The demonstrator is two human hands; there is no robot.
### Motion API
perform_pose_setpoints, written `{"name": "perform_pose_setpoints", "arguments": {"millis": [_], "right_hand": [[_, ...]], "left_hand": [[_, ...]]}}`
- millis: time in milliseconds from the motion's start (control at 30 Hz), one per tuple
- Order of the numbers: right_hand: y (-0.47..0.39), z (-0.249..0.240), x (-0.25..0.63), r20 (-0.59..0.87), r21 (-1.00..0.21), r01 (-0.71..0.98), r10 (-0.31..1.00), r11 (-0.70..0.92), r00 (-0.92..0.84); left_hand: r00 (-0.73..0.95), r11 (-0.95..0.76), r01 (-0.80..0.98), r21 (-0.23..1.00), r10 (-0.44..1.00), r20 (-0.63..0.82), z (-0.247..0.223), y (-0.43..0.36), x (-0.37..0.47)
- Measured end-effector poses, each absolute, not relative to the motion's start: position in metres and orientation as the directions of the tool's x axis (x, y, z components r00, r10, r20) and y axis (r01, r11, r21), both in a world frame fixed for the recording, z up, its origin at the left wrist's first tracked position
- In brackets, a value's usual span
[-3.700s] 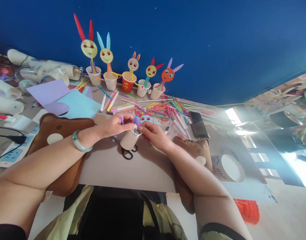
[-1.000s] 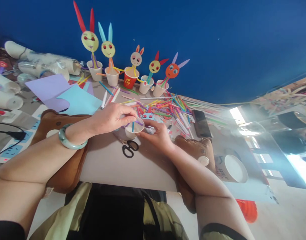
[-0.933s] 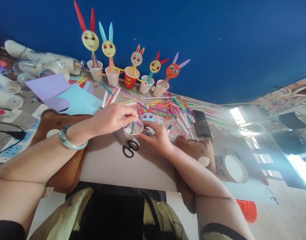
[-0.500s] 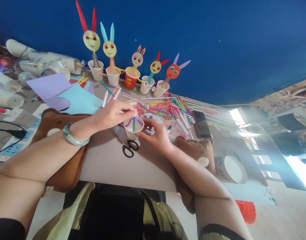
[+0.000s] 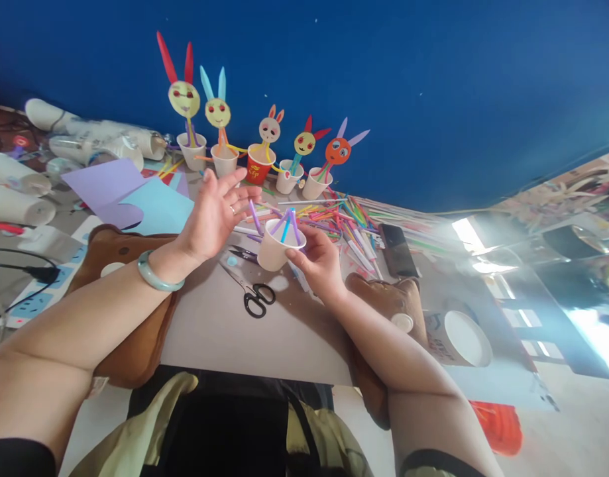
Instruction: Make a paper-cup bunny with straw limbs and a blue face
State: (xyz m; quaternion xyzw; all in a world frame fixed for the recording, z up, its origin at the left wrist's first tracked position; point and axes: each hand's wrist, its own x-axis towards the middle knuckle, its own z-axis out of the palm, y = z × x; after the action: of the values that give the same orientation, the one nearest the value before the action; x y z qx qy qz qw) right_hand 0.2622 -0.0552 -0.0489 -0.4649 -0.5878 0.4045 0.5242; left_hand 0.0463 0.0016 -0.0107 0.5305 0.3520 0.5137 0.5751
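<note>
My right hand grips a white paper cup by its right side, holding it above the table and slightly tilted. Purple and blue strips stand up inside the cup and meet at a point above the rim. Another purple strip sticks up at the cup's left edge. To the left of the cup, my left hand is raised with its fingers apart and nothing in them. Below the cup lie black-handled scissors, with a second dark-bladed pair partly behind the cup.
Rabbit-faced figures in paper cups line the blue wall. Loose coloured strips cover the table behind the cup. Purple and light blue paper lies left; a phone lies right. Brown cushions flank the work area.
My left hand has let go of the strips in the cup, moved left and opened. My right hand has lifted the cup slightly and tilted it, and the strips now show above its rim.
</note>
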Motion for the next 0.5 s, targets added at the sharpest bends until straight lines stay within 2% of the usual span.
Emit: {"name": "perform_pose_setpoints", "arguments": {"millis": [133,300,500], "right_hand": [[-0.054,-0.045,0.262,0.273,-0.958,0.106,0.961,0.266,0.051],[-0.055,-0.046,0.260,0.247,-0.966,0.080,0.969,0.246,0.012],[-0.056,-0.048,0.258,0.200,-0.978,0.047,0.976,0.205,-0.089]], "left_hand": [[0.317,-0.049,-0.233,0.971,0.940,0.123,-0.018,-0.003,0.048],[0.554,-0.010,-0.088,0.996,0.830,0.058,-0.029,-0.017,0.056],[0.594,-0.001,-0.062,0.998,0.803,0.038,-0.026,-0.021,0.063]]}}
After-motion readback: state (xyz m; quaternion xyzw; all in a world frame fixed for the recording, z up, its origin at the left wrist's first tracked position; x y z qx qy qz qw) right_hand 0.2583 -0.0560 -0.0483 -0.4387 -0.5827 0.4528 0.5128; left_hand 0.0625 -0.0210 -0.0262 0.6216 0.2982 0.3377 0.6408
